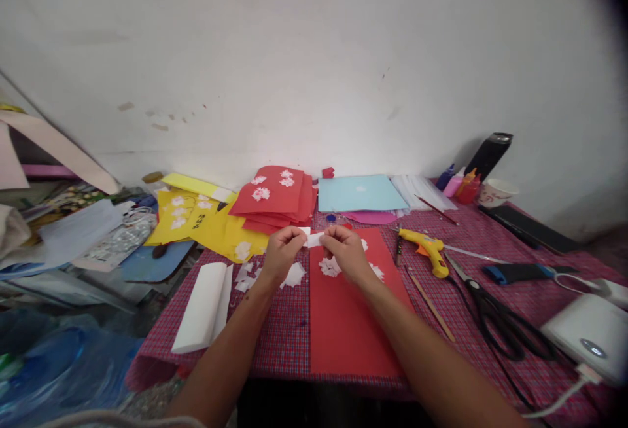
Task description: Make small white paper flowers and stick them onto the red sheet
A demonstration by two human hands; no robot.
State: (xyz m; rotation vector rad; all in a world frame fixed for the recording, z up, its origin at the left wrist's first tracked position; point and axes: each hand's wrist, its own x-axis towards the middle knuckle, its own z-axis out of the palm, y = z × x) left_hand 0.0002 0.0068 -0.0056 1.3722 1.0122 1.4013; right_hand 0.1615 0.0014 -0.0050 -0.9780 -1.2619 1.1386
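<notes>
My left hand (284, 252) and my right hand (347, 254) pinch a small piece of white paper (315, 239) between them, above the top left of a red paper sheet (358, 330). White paper flowers (330, 267) lie on that sheet, partly covered by my right hand. Below my left hand, a small stack of white paper pieces (293, 275) rests on the checked tablecloth (282, 343). White paper scraps (245, 277) are scattered to its left. A folded roll of white paper (201, 307) lies beside my left forearm.
Red cards (275, 194) and yellow sheets (226, 228) with flowers lie at the back left. Light blue paper (360, 194) sits behind my hands. To the right are a yellow glue gun (424, 248), black scissors (490, 310), a wooden stick (432, 303) and a white device (591, 336).
</notes>
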